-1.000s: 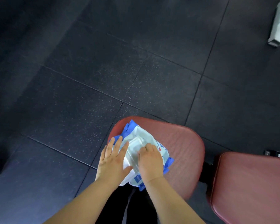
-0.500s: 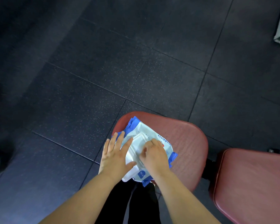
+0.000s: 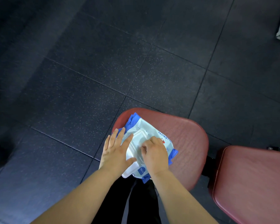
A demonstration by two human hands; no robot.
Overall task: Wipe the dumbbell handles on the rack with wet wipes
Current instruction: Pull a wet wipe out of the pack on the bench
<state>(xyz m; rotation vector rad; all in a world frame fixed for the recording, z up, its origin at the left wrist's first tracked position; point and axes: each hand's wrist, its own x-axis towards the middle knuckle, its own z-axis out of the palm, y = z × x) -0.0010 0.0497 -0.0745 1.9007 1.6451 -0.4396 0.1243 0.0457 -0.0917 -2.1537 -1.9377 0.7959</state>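
Left grip (image 3: pixel 116 151) pressed flat, fingers straight, on the wet wipes pack (image 3: pixel 150 126). Right grip (image 3: pixel 155 152) curled over its lid (image 3: pixel 136 138); hold unclear.

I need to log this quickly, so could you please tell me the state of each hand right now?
Left hand: open, pressing flat on the wipes pack.
Right hand: curled at the pack's lid; grip cannot be told.
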